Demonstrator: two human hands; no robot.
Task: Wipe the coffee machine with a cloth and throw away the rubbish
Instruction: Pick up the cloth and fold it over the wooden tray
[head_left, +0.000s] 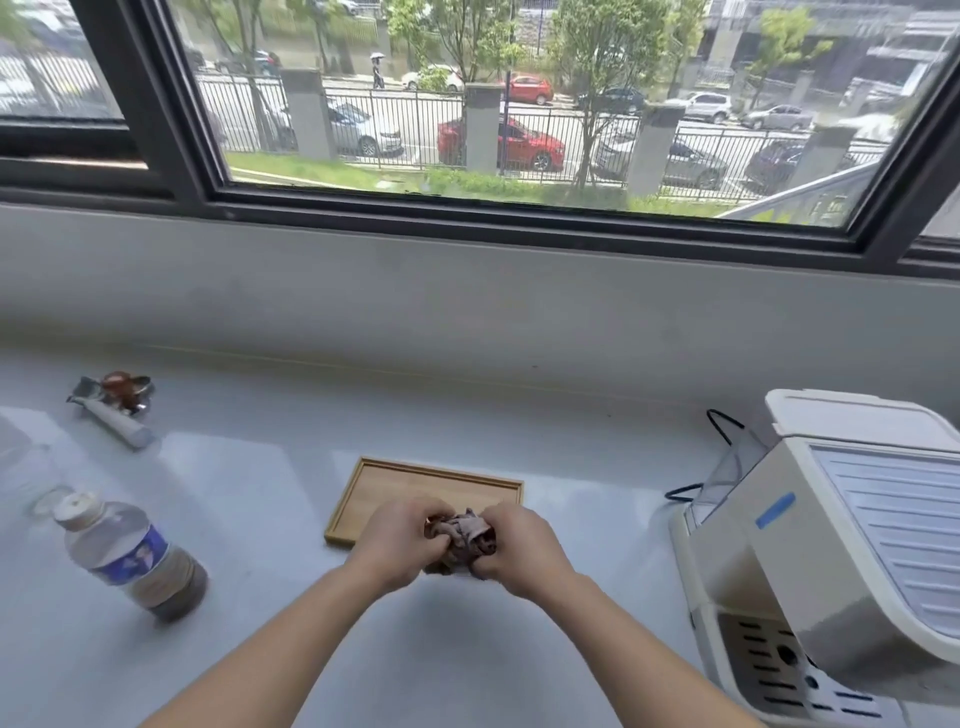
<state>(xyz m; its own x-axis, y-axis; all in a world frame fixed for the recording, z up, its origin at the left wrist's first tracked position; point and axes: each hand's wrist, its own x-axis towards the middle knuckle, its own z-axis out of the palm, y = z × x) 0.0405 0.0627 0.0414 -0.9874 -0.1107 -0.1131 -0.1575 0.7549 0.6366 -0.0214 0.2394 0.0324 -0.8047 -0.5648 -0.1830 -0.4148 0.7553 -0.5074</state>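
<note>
A crumpled brownish-pink cloth (464, 538) is bunched between my two hands above the near edge of a wooden tray (415, 486). My left hand (402, 545) grips its left side and my right hand (519, 551) grips its right side. The white coffee machine (841, 561) stands at the right edge of the counter, a little apart from my hands. Its drip grate with slots shows at the lower right.
A plastic bottle (132, 558) with a blue label and brown liquid stands at the left. A portafilter (117, 402) with a white handle lies at the far left. A black cable (719, 426) runs behind the machine. A window ledge and wall close off the back.
</note>
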